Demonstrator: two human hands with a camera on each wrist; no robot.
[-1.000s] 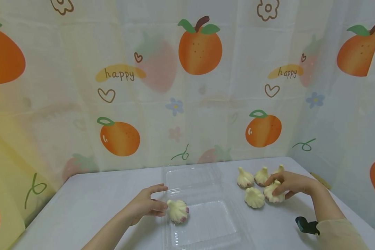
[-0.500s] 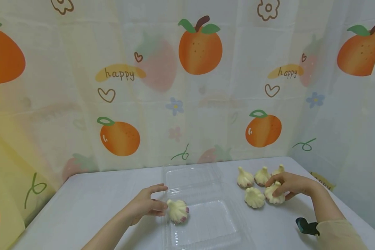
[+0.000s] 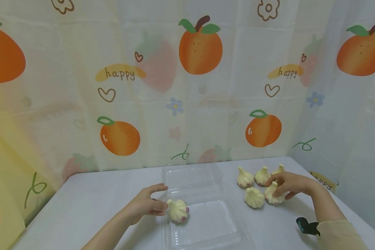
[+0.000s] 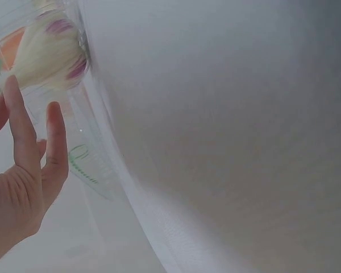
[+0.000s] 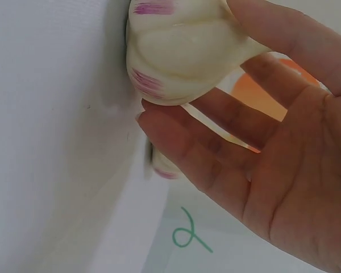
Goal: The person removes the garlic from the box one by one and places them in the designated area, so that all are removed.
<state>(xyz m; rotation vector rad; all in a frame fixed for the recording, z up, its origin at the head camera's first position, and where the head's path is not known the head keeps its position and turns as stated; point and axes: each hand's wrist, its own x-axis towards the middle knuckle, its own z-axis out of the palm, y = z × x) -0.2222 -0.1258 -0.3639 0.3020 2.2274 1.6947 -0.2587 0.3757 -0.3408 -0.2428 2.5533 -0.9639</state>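
Observation:
My right hand [image 3: 295, 183] holds a cream garlic bulb [image 3: 271, 196] at the right of the table, thumb on one side and fingers curled at the other. In the right wrist view that bulb shows purple streaks and sits right at the white table surface. On the left, my left hand [image 3: 143, 206] has its fingers spread loosely, fingertips right by another garlic bulb [image 3: 178, 211]. This second bulb lies at the left side of a clear plastic clamshell box [image 3: 210, 222], whose lid [image 3: 190, 177] is folded back.
Several more garlic bulbs, among them a near one [image 3: 254, 198] and a back left one [image 3: 245, 177], stand around the right hand. A dark strap-like piece [image 3: 307, 226] sticks out by the right sleeve. A printed curtain [image 3: 200, 104] hangs behind the white table [image 3: 112, 194].
The garlic bulb in my right hand has tilted very slightly, with the fingers staying around it. My left hand and the box have not moved.

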